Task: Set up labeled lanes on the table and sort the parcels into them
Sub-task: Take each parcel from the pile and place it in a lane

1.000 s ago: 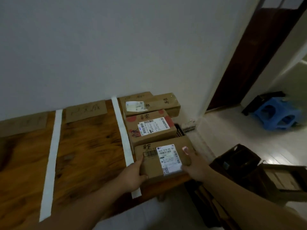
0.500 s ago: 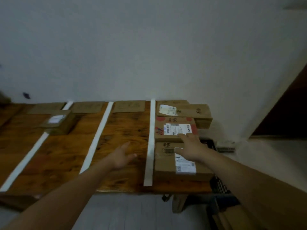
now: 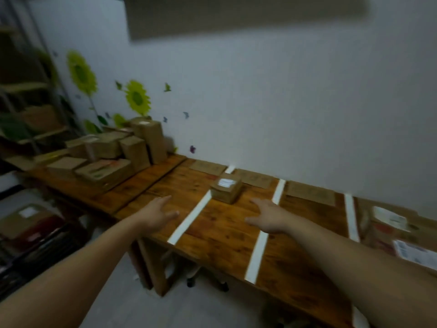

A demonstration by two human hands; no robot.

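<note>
A second before, we had both hands on a parcel at the near end of the right-most lane. Half a second before, only the right one was on it. By this moment we had let go altogether and swung our view left along the table (image 3: 224, 227). Our left hand (image 3: 157, 215) and right hand (image 3: 269, 217) both hung over the wood with fingers straight and spread, holding nothing. We judged that parcel delivered and the next one due from the unsorted pile (image 3: 111, 153), which stood well apart at the far left end.

The lanes were marked by white tape strips (image 3: 191, 218), each headed by a cardboard label (image 3: 309, 192) against the wall. The writing was too blurred for us to read.

- The lane under our right hand held one small parcel (image 3: 226, 190), set far back, just beside the left strip.
- The lane left of that strip, under our left hand, held no parcel that we could see.
- The next lane to the right showed only its label.
- The right-most lane held the sorted parcels (image 3: 387, 229), in a row from the wall to the near edge, partly cut off by the frame.

On the floor at lower left sat a dark crate (image 3: 35, 235) with what seemed a labelled box on top. We could not tell more.
</note>
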